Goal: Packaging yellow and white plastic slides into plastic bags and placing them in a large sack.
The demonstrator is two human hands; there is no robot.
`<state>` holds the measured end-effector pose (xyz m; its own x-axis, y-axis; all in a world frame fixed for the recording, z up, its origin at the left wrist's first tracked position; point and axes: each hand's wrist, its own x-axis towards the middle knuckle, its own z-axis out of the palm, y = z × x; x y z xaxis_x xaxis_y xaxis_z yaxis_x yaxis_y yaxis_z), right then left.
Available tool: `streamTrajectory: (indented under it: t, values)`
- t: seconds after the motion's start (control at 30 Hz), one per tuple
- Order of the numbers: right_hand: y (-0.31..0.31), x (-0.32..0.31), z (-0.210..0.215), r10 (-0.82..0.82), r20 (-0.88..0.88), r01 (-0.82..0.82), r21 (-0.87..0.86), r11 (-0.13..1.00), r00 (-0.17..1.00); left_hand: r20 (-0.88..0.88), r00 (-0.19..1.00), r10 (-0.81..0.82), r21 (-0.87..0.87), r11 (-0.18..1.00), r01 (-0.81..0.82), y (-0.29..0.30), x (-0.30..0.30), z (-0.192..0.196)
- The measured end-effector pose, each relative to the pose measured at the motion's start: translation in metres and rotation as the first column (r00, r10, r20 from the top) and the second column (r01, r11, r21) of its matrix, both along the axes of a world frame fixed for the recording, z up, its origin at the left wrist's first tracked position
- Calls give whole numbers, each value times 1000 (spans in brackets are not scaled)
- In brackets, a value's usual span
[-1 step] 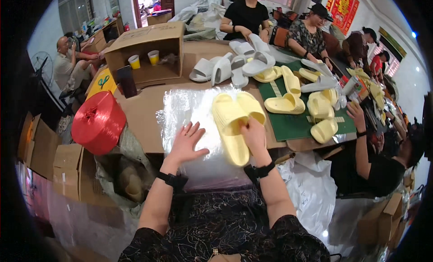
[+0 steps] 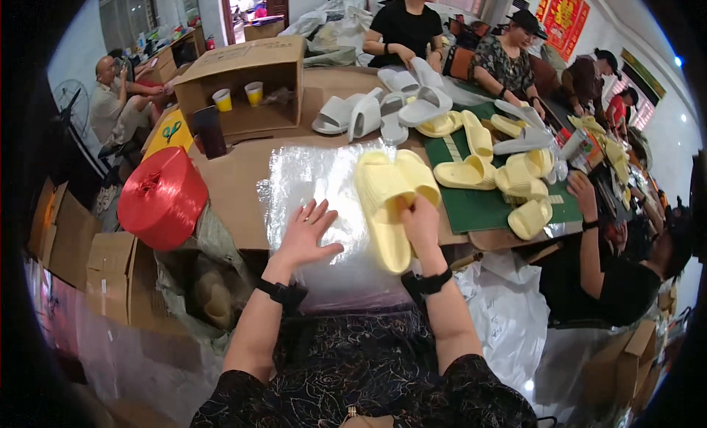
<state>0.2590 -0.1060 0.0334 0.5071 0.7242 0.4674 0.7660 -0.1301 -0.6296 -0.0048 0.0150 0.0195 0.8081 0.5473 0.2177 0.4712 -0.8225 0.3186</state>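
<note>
Slippers, yellow pair, over right side of plastic stack, near edge of table. My right hand grips them, fingers curled; left hand splayed, empty. Step seems positioning pair; next likely calls for steady grip.

plastic sheets lie at the near middle of the bench; over their right part i see a pair of slippers with the right hand at it, and over their left part the left hand. to the right, a mat carries more slippers. far left stands a carton, two cups in its mouth, a phone just before it; nearer and left, a spool.
</note>
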Motion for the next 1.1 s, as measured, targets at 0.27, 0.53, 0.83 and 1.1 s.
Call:
streamTrajectory:
  t: [0.27, 0.53, 0.83, 1.1]
  values:
    - [-67, 11, 27, -63, -220, 112, 219, 969, 974, -167, 952, 257, 252, 945, -211, 30, 20, 17]
    - [-113, 17, 7, -19, -384, 125, 253, 959, 923, 185, 982, 48, -39, 998, -41, -11, 11, 36]
    - [-136, 10, 8, -75, -356, 120, 104, 987, 932, 285, 958, -11, 54, 999, -4, -30, 5, 0]
    - [-153, 17, -1, 36, -388, 64, 240, 969, 921, 21, 998, 63, -49, 997, -62, -49, 3, 29]
